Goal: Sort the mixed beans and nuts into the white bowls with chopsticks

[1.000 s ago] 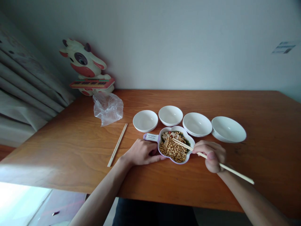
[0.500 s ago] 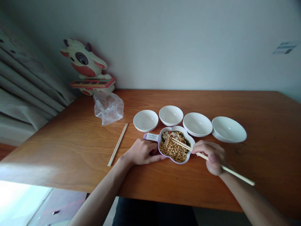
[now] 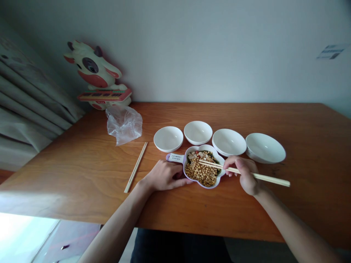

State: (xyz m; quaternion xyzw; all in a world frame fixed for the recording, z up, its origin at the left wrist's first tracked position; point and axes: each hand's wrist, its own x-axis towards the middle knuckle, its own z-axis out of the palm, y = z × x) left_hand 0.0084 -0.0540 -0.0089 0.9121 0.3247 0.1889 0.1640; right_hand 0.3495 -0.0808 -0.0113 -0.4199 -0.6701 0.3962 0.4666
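A flower-shaped bowl with a lilac rim and a short labelled handle holds yellow soybeans, pale nut pieces, some dark green bits and a little red. My left hand grips its left side below the handle, thumb along the lower edge; some fingertips are hidden. In my right hand is a pair of chopsticks, held at a low slant over the bowl's right rim. Their tips rest among the pieces near the middle; whether they pinch anything is too small to tell.
Behind the flower-shaped bowl, white bowls stand in a row, from the leftmost to the rightmost. Another pair of chopsticks lies at left. A crumpled plastic bag and a cow-shaped toy keyboard are further back by the wall.
The chopsticks in my right hand have tilted flatter, their back ends rising. My right hand has turned and shifted slightly up and left. My left hand stays at the bowl.
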